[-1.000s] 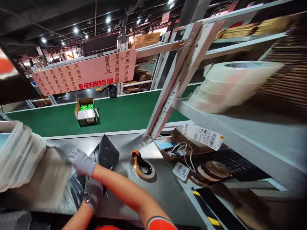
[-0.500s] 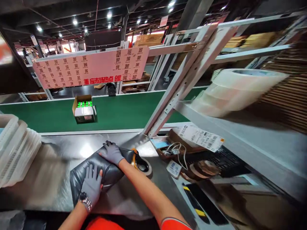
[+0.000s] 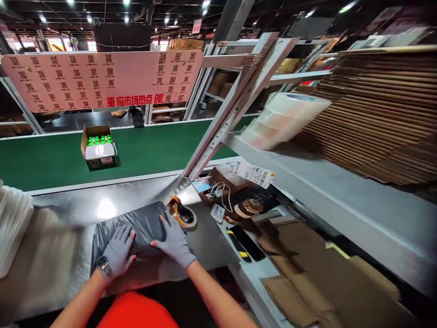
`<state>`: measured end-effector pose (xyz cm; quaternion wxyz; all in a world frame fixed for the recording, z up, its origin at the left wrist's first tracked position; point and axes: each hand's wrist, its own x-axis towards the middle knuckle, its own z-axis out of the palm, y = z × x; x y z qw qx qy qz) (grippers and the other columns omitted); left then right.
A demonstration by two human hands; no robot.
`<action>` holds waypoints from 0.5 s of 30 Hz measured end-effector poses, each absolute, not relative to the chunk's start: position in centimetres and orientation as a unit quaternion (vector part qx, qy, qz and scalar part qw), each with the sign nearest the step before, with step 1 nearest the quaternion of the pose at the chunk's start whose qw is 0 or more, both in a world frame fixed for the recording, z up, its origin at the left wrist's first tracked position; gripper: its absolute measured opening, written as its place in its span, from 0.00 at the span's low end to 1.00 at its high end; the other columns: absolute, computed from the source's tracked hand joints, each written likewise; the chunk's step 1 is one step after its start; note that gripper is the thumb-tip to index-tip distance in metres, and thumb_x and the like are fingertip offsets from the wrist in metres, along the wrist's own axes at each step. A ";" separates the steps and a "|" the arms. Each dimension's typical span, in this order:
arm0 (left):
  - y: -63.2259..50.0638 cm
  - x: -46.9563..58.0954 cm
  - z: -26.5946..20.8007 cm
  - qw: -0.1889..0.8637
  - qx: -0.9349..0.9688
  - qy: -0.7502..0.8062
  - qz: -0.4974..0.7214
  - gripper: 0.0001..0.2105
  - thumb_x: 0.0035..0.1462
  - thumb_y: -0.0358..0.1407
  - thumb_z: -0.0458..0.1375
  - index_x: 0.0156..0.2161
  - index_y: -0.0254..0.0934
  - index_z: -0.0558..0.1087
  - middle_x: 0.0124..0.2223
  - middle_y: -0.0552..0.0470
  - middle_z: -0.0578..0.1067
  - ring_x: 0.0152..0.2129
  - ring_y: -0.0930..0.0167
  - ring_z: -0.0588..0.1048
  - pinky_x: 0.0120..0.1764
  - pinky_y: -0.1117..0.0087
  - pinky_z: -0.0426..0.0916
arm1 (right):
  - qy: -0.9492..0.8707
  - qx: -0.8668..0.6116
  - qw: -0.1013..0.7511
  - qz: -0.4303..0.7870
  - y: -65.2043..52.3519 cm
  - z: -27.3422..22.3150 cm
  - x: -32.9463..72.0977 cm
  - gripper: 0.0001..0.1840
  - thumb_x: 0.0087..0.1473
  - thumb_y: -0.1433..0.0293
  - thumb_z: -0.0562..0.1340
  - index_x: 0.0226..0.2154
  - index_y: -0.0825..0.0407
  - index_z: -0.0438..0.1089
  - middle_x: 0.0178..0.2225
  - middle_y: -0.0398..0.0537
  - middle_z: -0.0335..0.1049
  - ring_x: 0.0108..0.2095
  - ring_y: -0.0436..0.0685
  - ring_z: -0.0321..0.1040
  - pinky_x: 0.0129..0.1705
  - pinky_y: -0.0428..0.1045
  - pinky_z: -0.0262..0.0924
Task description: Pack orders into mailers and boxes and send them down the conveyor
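A black plastic mailer bag [image 3: 143, 223] lies flat on the steel worktable [image 3: 68, 214] in front of me. My left hand [image 3: 118, 253], in a grey glove with a wristwatch, presses palm down on the bag's near left part. My right hand [image 3: 174, 241], also gloved, rests flat on the bag's right side, fingers spread. Just beyond my right hand sits an orange and black tape dispenser [image 3: 182, 214] on the table.
A green conveyor belt [image 3: 153, 150] runs behind the table and carries an open carton of green-capped bottles [image 3: 99, 152]. White stacked material [image 3: 12, 223] sits at the left. To the right are a shelf with tape rolls [image 3: 283, 118], flat cardboard [image 3: 378, 109], a keyboard [image 3: 252, 196] and cables.
The bag went from bunched up to folded and pressed flat. My right hand moved from its far edge to its right side, and the view shifted down and right.
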<state>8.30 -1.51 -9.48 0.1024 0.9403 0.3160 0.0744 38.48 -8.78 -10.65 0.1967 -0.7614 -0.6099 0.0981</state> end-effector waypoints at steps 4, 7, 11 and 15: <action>-3.3 7.1 -9.4 0.062 0.862 0.488 0.125 0.51 0.50 0.44 0.76 0.77 0.29 0.70 0.81 0.23 0.63 0.78 0.31 0.59 0.78 0.27 0.51 | -0.631 -0.727 0.253 0.102 -10.0 -13.0 40.1 0.68 0.42 0.38 0.82 0.74 0.58 0.69 0.81 0.79 0.55 0.79 0.89 0.58 0.77 0.80 0.59; -4.9 5.7 -10.6 0.053 0.792 0.584 0.173 0.55 0.47 0.48 0.79 0.75 0.21 0.68 0.81 0.15 0.59 0.78 0.27 0.56 0.77 0.28 0.53 | -0.638 -0.705 0.289 0.111 -10.5 -14.7 41.1 0.63 0.41 0.50 0.84 0.73 0.57 0.68 0.80 0.79 0.57 0.79 0.88 0.58 0.77 0.81 0.59; -6.1 4.3 -13.4 0.141 0.725 0.626 0.252 0.56 0.52 0.48 0.75 0.79 0.26 0.60 0.83 0.19 0.54 0.79 0.34 0.60 0.74 0.36 0.65 | -0.568 -0.721 0.369 0.146 -11.0 -17.1 41.4 0.66 0.42 0.60 0.81 0.78 0.56 0.59 0.79 0.75 0.60 0.79 0.86 0.59 0.79 0.79 0.58; -6.4 3.5 -15.8 0.238 0.678 0.632 0.289 0.56 0.53 0.50 0.72 0.81 0.34 0.56 0.77 0.28 0.68 0.75 0.42 0.70 0.73 0.41 0.71 | -0.461 -0.746 0.442 0.189 -11.6 -18.0 40.8 0.73 0.38 0.59 0.81 0.81 0.53 0.52 0.76 0.70 0.66 0.76 0.85 0.65 0.76 0.77 0.63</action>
